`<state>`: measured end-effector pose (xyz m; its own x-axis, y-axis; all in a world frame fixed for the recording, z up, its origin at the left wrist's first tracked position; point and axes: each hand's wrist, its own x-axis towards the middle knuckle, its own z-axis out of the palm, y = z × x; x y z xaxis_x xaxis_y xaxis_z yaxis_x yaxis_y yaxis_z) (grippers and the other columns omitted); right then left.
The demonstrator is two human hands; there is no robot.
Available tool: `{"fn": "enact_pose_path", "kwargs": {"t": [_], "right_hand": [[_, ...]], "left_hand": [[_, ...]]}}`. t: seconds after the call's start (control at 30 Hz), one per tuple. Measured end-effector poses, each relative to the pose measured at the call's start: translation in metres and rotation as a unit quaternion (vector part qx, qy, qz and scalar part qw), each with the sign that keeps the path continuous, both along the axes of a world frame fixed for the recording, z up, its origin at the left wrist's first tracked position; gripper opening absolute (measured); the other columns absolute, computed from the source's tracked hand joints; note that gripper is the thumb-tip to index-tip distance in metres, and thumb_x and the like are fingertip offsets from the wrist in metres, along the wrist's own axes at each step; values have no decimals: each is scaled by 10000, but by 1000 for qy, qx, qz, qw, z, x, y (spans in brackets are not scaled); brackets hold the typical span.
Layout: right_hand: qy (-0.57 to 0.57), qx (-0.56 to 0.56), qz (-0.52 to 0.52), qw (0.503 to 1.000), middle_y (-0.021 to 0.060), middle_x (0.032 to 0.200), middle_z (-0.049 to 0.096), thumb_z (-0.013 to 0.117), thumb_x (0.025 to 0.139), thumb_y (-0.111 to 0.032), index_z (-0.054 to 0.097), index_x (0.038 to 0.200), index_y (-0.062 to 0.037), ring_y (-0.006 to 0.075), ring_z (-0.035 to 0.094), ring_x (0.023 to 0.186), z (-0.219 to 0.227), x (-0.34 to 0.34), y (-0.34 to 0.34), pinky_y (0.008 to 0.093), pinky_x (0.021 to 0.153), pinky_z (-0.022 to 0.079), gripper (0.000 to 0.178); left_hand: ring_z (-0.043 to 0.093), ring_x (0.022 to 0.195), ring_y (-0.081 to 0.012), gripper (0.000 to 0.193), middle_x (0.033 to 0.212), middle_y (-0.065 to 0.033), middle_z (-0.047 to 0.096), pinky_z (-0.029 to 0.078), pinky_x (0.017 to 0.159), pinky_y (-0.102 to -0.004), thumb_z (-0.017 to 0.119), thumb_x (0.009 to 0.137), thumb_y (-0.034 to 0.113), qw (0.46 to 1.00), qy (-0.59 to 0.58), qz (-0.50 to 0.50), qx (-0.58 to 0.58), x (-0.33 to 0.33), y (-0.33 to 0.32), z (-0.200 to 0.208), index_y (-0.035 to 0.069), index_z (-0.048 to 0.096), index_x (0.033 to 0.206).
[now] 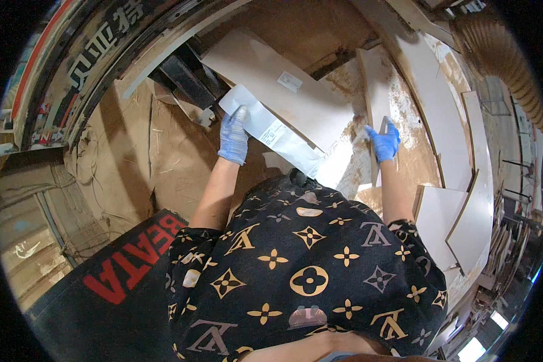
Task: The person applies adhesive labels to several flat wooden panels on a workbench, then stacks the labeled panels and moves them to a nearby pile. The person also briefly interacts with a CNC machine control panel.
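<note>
My left hand (pixel 234 137), in a blue and white work glove, is closed on the far left end of a narrow white panel (pixel 268 130). The panel slants down to the right and has a printed paper label on its face. To the right, my right hand (pixel 384 142), in a blue glove, has its thumb and fingers around the edge of a pale board piece; most of that piece is hidden by the hand and by glare. Beyond the narrow panel lies a wider off-white board (pixel 271 75) with a small label.
Dusty pale boards (pixel 452 108) stand and lean along the right, with smaller cut panels (pixel 440 217) lower down. A ribbed brown hose (pixel 501 66) hangs at the far right. Brown sheeting (pixel 175 145) covers the left, near a black surface (pixel 84 314) with red lettering.
</note>
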<state>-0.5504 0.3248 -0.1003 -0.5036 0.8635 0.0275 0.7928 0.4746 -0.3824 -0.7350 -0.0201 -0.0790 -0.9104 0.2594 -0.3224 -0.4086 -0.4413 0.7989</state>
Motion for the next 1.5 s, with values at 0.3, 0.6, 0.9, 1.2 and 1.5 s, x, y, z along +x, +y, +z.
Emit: {"fn": "enact_pose_path", "kwargs": {"t": [0.3,0.6,0.9,1.2,1.5], "right_hand": [[51,65,240,967,210,1252,455,656,587,-662,507,1215,-132,358,411,1179,73,-88,-97,434,1002,305,835],[228,-292,511,775,55,913,622,665,766,-98,580,983,-94,148,591,812,101,-88,-175,279,770,480,233],[80,29,625,776,73,681,584,577,710,-84,632,882,-255,297,577,666,76,-67,-172,419,605,457,248],[256,-397,253,844,105,741,598,653,750,-272,589,831,-76,301,584,736,57,-79,-126,363,731,466,222],[-125,-31,242,962,150,1243,489,580,681,-614,471,1240,-106,316,468,1132,49,-113,-33,390,912,375,763]], "left_hand": [[513,1005,-184,381,1108,-55,520,439,870,-328,560,840,154,999,-12,-23,41,0,-10,21,57,469,1196],[547,938,-170,318,1028,-45,560,465,817,-321,570,831,165,999,-17,-32,36,13,11,16,58,519,1126],[604,834,-225,281,961,-87,596,526,705,-355,557,822,150,989,-131,-61,-7,36,16,-23,31,544,1077],[578,942,-190,271,1067,-43,591,496,812,-361,566,855,145,976,-187,108,-17,38,-37,-84,99,540,1122],[550,939,-168,300,1079,-42,562,477,808,-331,533,873,173,965,65,75,-244,31,-88,-76,59,504,1148]]}}
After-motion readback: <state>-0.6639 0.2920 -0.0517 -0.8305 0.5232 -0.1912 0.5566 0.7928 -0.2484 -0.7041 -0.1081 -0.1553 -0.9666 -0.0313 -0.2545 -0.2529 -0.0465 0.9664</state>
